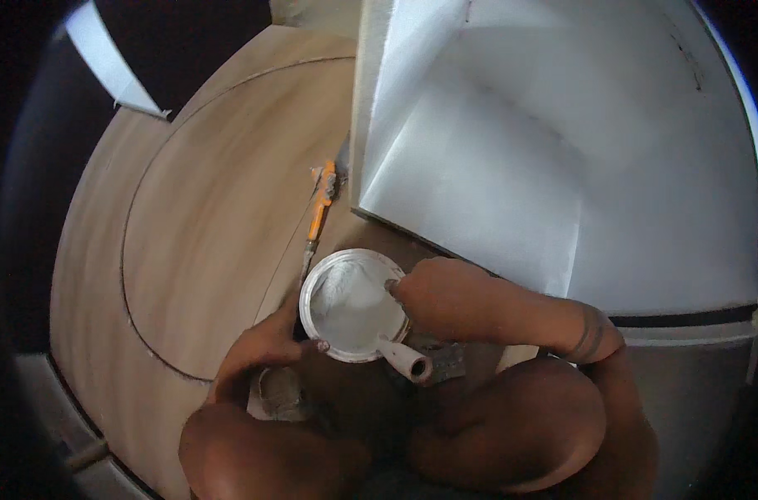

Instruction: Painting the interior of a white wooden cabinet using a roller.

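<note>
- Two hands meet at a round white plastic bowl (351, 306) of pale paste, which sits between them on the wooden floor (204, 233).
- The left hand (258, 350) grips the bowl's near rim, thumb over the edge.
- The right hand (433, 292) is closed at the far rim, fingertips inside; what it pinches is hidden.
- A white-smeared tool handle (406, 358) juts from the bowl just below the right hand.
- An orange-handled tool (319, 212) lies beyond the bowl, beside a white panel (562, 167).

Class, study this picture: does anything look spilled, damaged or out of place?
Nothing is plainly spilled. The orange-handled tool lies loose on the wooden floor beyond the white bucket, which the left hand steadies while the right hand reaches in.
</note>
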Demonstrator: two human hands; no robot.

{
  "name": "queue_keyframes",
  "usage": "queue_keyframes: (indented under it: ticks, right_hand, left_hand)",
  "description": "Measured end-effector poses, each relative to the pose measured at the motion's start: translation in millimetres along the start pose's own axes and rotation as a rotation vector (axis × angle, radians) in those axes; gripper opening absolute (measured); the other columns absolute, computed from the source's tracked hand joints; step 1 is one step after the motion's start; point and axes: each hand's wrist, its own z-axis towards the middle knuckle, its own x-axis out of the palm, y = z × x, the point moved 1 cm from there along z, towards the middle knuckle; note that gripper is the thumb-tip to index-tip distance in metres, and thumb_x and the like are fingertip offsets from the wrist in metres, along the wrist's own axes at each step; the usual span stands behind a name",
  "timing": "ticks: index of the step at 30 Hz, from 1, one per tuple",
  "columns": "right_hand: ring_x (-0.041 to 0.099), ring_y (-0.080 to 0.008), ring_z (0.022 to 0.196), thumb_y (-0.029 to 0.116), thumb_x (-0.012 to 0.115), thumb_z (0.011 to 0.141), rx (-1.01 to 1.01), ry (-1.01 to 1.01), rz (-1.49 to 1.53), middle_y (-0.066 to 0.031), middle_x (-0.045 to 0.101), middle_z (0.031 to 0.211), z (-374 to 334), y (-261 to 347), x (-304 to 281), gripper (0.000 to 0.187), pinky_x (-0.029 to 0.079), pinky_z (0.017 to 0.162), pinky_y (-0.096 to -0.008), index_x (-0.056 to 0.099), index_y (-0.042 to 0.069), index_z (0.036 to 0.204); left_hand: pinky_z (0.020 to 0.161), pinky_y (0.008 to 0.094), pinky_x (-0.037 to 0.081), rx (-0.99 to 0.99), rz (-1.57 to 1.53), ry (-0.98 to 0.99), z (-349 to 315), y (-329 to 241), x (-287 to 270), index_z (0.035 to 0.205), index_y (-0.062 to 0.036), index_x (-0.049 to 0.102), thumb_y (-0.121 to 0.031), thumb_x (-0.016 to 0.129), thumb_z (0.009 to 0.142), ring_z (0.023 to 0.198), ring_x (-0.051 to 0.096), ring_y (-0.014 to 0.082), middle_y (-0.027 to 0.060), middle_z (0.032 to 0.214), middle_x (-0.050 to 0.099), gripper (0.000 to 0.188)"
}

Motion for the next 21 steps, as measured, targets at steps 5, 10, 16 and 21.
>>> queue_keyframes:
  ticks: [5,10,16,21]
  right_hand:
    - [0.068,-0.0406,0.076,0.016,0.064,0.083,0.118,-0.055,0.151,-0.0225,0.068,0.078,-35.7,2.0,-38.2,0.020,0.055,0.071,-0.0478,0.068,-0.001,0.093]
    - [0.068,-0.0408,0.076,0.018,0.061,0.085,-0.071,-0.062,0.159,-0.0240,0.068,0.079,-2.8,-8.1,3.5,0.025,0.055,0.072,-0.0486,0.067,-0.001,0.100]
    - [0.068,-0.0421,0.077,0.016,0.059,0.085,0.071,-0.112,0.274,-0.0244,0.067,0.078,-43.9,-15.4,-21.1,0.022,0.054,0.072,-0.0497,0.070,-0.003,0.091]
    - [0.067,-0.0429,0.078,0.015,0.059,0.085,0.054,-0.137,0.295,-0.0263,0.067,0.078,-20.4,-19.9,2.6,0.021,0.054,0.073,-0.0505,0.070,-0.003,0.086]
  left_hand:
    - [0.118,0.0430,0.030,-0.027,-0.127,-0.046,-10.5,9.3,5.6,0.158,-0.0058,0.017,-0.011,0.083,0.075,0.141,0.039,0.0278,0.0172,0.153,0.040,0.106]
    - [0.115,0.0434,0.035,-0.016,-0.209,0.023,-1.7,-10.7,-0.7,0.158,-0.0063,0.017,-0.014,0.085,0.073,0.138,0.043,0.0274,0.0169,0.152,0.041,0.108]
    - [0.119,0.0423,0.028,-0.081,-0.314,0.014,-3.7,13.0,7.4,0.158,-0.0051,0.012,-0.011,0.082,0.075,0.141,0.037,0.0280,0.0178,0.153,0.039,0.108]
    - [0.112,0.0434,0.040,0.030,-0.253,0.069,11.2,-0.8,1.0,0.154,-0.0029,0.025,-0.012,0.085,0.075,0.132,0.048,0.0273,0.0161,0.146,0.048,0.099]
